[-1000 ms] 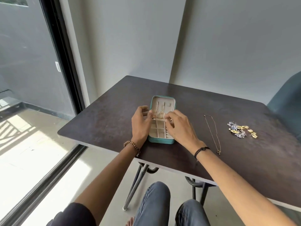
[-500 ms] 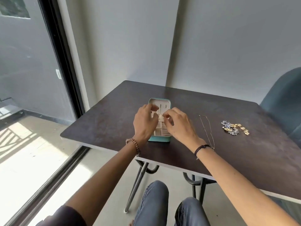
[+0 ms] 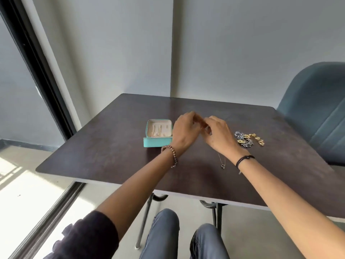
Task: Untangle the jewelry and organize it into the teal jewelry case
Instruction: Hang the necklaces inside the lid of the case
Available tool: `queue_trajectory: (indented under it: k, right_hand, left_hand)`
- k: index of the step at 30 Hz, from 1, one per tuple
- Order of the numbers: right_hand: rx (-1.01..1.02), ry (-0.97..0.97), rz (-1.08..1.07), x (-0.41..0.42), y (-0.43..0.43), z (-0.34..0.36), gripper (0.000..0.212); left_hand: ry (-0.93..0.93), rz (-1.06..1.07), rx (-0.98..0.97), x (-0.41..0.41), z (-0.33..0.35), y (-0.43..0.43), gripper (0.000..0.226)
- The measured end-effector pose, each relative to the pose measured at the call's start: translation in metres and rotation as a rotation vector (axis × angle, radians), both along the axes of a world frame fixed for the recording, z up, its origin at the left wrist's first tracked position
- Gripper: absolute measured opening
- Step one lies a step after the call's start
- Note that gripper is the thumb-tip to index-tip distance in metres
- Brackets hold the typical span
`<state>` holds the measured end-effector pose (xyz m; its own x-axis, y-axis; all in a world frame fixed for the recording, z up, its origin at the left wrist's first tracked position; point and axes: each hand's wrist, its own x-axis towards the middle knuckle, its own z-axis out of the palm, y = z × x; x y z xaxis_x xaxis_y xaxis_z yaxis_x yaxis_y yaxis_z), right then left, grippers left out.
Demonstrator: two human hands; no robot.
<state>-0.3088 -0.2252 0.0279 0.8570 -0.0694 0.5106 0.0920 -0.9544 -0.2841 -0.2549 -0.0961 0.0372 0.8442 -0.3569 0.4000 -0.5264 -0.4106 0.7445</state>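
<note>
The teal jewelry case (image 3: 158, 142) stands open on the dark table (image 3: 112, 152), with gold chains lying in its cream lid. Just right of the case, my left hand (image 3: 184, 130) and my right hand (image 3: 218, 135) meet fingertip to fingertip. Their curled fingers pinch the far end of a thin necklace (image 3: 221, 160). Its chain runs out from under my right hand toward me and ends in a small pendant on the table. The pinch itself is blurred. A tangled pile of gold and silver-blue jewelry (image 3: 248, 139) lies right of my right hand.
A blue-grey upholstered chair (image 3: 317, 113) stands at the table's right side. Grey walls close off the back. A glass door with a dark frame (image 3: 37, 71) runs along the left. My knees are below the table's near edge.
Both hands left the case and moved right to the far end of the thin necklace. The camera view also swung right, so the case now sits left of the hands.
</note>
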Motion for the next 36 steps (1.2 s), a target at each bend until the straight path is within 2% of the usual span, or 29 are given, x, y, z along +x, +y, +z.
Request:
queue_trajectory:
  k: [4, 9, 15, 18, 21, 27, 32, 36]
  right_hand:
    - [0.004, 0.048, -0.054, 0.008, -0.037, -0.002, 0.005]
    - [0.042, 0.172, -0.129, 0.026, -0.076, -0.012, 0.007]
    - [0.052, 0.289, -0.178, 0.047, -0.089, -0.021, 0.015]
    - [0.027, 0.312, -0.201, 0.059, -0.089, -0.023, 0.017]
    - [0.015, 0.349, -0.296, 0.069, -0.090, -0.024, 0.018]
    - [0.099, 0.359, -0.409, 0.075, -0.089, -0.022, 0.014]
    - [-0.126, 0.443, -0.370, 0.071, -0.076, -0.027, 0.023]
    - [-0.141, 0.466, -0.333, 0.064, -0.074, -0.030, 0.035]
  left_hand:
    - [-0.008, -0.043, 0.119, 0.011, 0.000, -0.027, 0.025]
    - [0.060, -0.061, 0.187, 0.029, -0.006, -0.052, 0.026]
    - [0.152, -0.004, 0.331, 0.044, -0.023, -0.080, 0.012]
    - [0.173, 0.038, 0.367, 0.048, -0.026, -0.091, 0.025]
    - [0.155, 0.087, 0.390, 0.052, -0.026, -0.100, 0.031]
    - [0.090, 0.140, 0.405, 0.054, -0.032, -0.112, 0.023]
    - [0.034, 0.087, 0.480, 0.050, -0.038, -0.114, 0.021]
    - [0.075, 0.021, 0.488, 0.047, -0.039, -0.112, 0.030]
